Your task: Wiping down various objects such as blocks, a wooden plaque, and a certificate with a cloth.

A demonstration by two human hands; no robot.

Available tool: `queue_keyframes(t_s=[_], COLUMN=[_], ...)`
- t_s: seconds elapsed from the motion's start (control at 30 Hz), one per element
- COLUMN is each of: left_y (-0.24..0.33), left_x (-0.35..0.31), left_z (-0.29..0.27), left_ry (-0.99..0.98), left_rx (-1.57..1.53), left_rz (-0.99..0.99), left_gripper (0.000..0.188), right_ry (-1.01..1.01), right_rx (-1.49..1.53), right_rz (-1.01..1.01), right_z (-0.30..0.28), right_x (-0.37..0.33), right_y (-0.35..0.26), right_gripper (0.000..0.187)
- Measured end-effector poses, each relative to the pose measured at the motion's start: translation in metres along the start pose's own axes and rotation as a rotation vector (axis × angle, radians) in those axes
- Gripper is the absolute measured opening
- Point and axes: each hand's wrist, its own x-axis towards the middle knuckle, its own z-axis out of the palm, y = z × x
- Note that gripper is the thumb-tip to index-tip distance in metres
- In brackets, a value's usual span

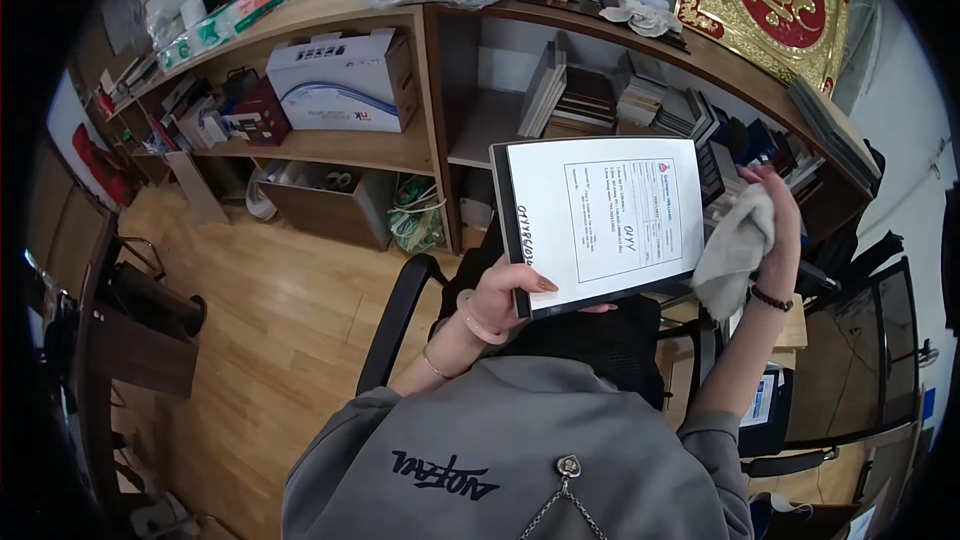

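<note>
Hands work at chest height above a black office chair [600, 340]. Left hand [500, 292] is closed on the lower left corner of a white sample board with a paper label [605, 220], thumb on its face, holding it tilted up before the wooden shelves [400, 145]. Right hand [778, 230] grips a grey cloth [735, 250] bunched against the board's right edge.

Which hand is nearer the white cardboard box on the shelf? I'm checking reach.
Left. The left hand grips the white binder's lower left corner, closer to the cardboard box; the right hand holds a grey cloth at the binder's far edge.
</note>
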Motion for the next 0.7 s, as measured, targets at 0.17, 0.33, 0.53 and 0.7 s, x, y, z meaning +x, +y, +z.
queue_keyframes(t_s=[0.17,0.33,0.53,0.7], left_y=[-0.007,-0.017,-0.023,-0.017], left_x=[-0.009,-0.015,-0.015,-0.021], left_z=[-0.011,-0.021,-0.036,-0.018], left_ry=[0.054,0.016,0.176,0.240], left_rx=[0.077,0.437,0.678,0.794], left_rz=[0.014,0.041,0.173,0.166], left_gripper=[0.076,0.073,0.064,0.056], right_ry=[0.481,0.283,-0.103,-0.137], right_rx=[0.428,-0.055,-0.582,-0.375], right_rz=[-0.451,-0.530,-0.953,-0.744], right_z=[0.051,0.119,0.162,0.153], right_x=[-0.009,-0.017,-0.060,-0.058], right_y=[-0.009,0.025,0.021,0.039], right_gripper=[0.036,0.034,0.032,0.033])
